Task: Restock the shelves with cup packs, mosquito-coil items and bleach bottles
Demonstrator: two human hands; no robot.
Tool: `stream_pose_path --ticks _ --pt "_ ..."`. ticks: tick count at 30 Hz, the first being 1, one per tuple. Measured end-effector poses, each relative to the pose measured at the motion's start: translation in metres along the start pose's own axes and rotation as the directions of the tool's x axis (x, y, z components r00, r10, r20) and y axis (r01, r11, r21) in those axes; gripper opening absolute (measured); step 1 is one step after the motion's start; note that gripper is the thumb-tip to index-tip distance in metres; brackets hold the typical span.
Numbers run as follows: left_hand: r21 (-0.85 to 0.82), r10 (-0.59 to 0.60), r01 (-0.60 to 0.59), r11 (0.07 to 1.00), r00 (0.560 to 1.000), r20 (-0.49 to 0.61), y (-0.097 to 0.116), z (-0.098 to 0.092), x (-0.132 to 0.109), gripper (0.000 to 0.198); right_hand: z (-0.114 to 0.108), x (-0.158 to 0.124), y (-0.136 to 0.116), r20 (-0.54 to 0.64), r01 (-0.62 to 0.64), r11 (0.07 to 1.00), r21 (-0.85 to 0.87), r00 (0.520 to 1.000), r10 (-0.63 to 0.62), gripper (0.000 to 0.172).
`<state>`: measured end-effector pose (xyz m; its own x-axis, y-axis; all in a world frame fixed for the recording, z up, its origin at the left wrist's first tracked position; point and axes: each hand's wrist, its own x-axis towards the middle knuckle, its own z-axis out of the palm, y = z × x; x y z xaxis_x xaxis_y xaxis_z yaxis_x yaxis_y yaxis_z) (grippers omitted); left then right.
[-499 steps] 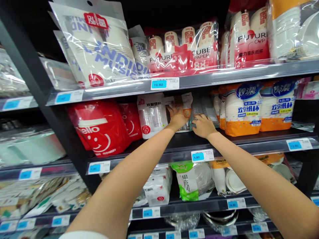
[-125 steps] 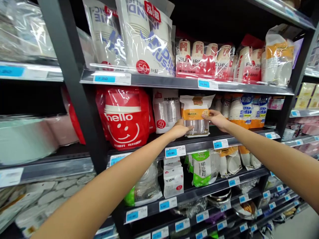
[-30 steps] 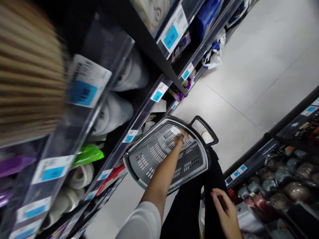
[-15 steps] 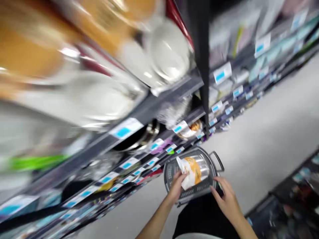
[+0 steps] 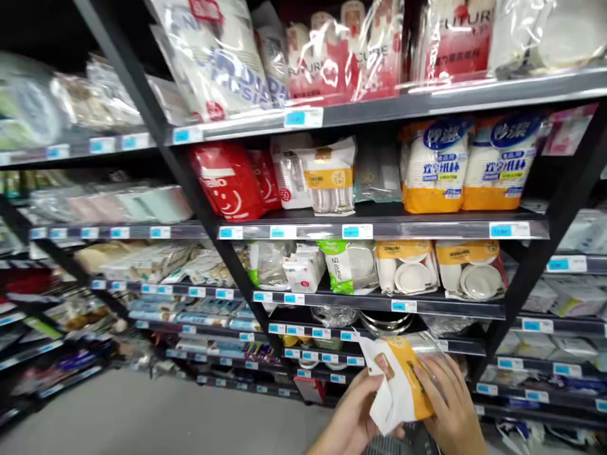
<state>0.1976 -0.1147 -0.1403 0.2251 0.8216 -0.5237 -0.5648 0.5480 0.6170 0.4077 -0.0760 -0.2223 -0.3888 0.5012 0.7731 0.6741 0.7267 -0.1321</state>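
Two hands on one pack, head view | left hand [image 5: 353,414]: fingers clamped on white end of bagged clear plastic cups [image 5: 398,388] | right hand [image 5: 450,404]: fingers wrapped round orange-labelled side | pack held low, near, right of centre, in front of black metal shelving [image 5: 518,278]

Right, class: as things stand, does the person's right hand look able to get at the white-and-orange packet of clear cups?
Yes, it seems so: the right hand is on the white-and-orange packet of clear cups, with nothing between them. The left hand holds the packet's other side.
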Motion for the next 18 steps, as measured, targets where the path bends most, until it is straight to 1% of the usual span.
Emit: stream_pose_path --ticks 3,5,7,9,10,11,13,15,18 --pt "0.022 0.107 -0.108 0.994 0.994 0.023 0.021 0.009 -0.02 0.053 -0.002 0.04 0.006 -0.069 0.073 0.993 0.096 0.995 -0.066 0.06" --pt "0.045 0.196 -0.199 0.979 0.978 0.07 0.036 0.019 -0.033 0.049 -0.004 0.068 0.009 -0.136 0.096 0.982 0.165 0.988 -0.074 0.062" --pt "0.08 0.309 -0.319 0.944 0.945 0.11 0.051 0.03 -0.043 0.048 -0.008 0.097 0.012 -0.199 0.073 0.961 0.267 0.98 -0.019 0.063" --pt "0.156 0.436 -0.449 0.88 0.893 0.111 0.069 0.039 -0.05 0.047 -0.015 0.126 0.015 -0.211 -0.015 0.916 0.402 0.971 0.108 0.057" --pt "0.207 0.5 -0.51 0.835 0.86 0.102 0.078 0.043 -0.051 0.047 -0.019 0.14 0.017 -0.189 -0.077 0.874 0.479 0.964 0.188 0.052" --pt "0.261 0.565 -0.566 0.782 0.821 0.089 0.087 0.046 -0.051 0.047 -0.023 0.153 0.018 -0.141 -0.146 0.814 0.562 0.953 0.268 0.048" --pt "0.363 0.669 -0.643 0.674 0.74 0.07 0.108 0.048 -0.047 0.045 -0.03 0.179 0.021 -0.002 -0.279 0.65 0.707 0.918 0.397 0.044" --pt "0.451 0.74 -0.683 0.575 0.669 0.069 0.13 0.047 -0.038 0.047 -0.035 0.203 0.025 0.139 -0.368 0.485 0.793 0.886 0.443 0.045" --pt "0.567 0.815 -0.708 0.421 0.569 0.105 0.167 0.043 -0.021 0.052 -0.036 0.237 0.029 0.273 -0.432 0.308 0.847 0.853 0.446 0.051"
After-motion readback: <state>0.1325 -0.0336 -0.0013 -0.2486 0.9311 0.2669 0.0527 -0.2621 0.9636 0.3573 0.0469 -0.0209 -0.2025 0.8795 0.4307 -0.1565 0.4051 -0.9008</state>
